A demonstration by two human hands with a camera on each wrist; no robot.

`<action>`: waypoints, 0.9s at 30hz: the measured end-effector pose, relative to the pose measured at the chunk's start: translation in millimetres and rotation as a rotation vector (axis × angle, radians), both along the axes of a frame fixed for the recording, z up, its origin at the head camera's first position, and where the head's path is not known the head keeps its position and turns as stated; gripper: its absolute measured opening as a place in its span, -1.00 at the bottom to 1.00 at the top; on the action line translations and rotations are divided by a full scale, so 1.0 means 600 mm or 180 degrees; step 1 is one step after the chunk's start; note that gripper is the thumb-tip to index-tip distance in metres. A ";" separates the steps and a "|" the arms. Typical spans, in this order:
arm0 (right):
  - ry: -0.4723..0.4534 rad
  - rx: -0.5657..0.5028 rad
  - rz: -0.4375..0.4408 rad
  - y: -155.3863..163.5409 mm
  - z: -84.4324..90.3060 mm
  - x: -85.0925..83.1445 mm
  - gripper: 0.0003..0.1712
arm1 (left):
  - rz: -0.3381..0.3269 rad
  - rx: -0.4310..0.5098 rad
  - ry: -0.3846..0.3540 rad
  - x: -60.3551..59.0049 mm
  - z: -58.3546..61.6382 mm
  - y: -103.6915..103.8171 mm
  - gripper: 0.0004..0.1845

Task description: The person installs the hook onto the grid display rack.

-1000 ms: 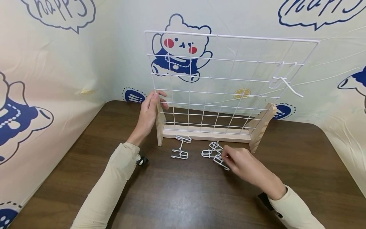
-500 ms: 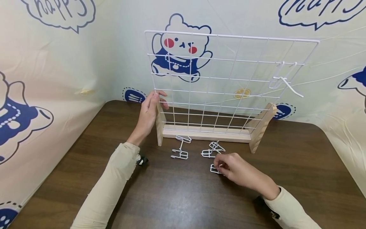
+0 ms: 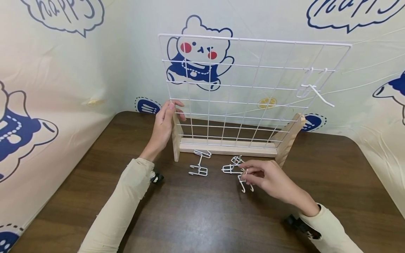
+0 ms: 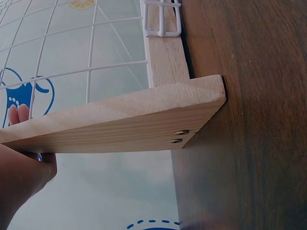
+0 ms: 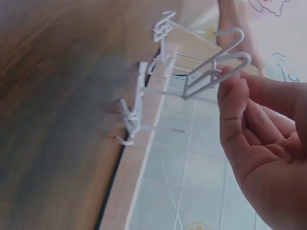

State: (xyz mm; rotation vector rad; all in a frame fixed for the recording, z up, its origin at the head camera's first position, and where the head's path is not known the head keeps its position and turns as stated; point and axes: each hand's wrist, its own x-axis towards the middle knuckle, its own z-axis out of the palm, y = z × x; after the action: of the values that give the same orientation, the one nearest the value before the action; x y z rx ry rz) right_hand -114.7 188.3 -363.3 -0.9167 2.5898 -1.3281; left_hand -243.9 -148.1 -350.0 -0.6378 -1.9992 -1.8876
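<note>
My left hand (image 3: 162,123) grips the left wooden side post (image 4: 120,124) of a white wire grid rack (image 3: 234,84), thumb in front and fingers behind. In front of the rack, my right hand (image 3: 269,177) pinches a white wire hook (image 5: 216,72) between thumb and fingertips. Its two curled ends show clearly in the right wrist view. Just beyond that hand, more white hooks (image 3: 231,169) lie bunched on the table. To the left lie other white hooks (image 3: 199,170), close to the rack's wooden base bar (image 3: 227,149). One hook (image 3: 316,93) hangs on the grid's upper right.
The rack stands toward the back of a dark brown wooden table (image 3: 190,211). Behind it is a pale curtain (image 3: 126,52) printed with cartoon bears. The right wooden side post (image 3: 291,135) rises just beyond my right hand.
My right hand has drawn one hook away from the bunch and turned it so its curled ends point down toward me. The left hand has stayed on the post.
</note>
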 end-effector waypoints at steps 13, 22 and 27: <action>0.0249 -0.0506 -0.0205 0.014 0.033 0.010 -0.88 | 0.0032 -0.0019 0.0051 -0.002 -0.002 -0.002 -0.56; 0.0275 -0.0637 -0.0199 0.015 0.030 0.007 -0.87 | 0.0041 -0.0021 0.0050 -0.003 -0.004 0.000 -0.55; 0.0479 -0.0658 -0.0307 0.014 0.028 0.006 -0.83 | 0.0058 -0.0005 0.0072 -0.002 -0.002 0.001 -0.56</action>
State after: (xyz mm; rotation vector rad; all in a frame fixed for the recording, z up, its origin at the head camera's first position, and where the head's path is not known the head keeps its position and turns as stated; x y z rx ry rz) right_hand -111.3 196.6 -346.5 -0.9672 2.6760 -1.6383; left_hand -245.1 -147.3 -351.1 -0.6364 -1.9860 -1.8602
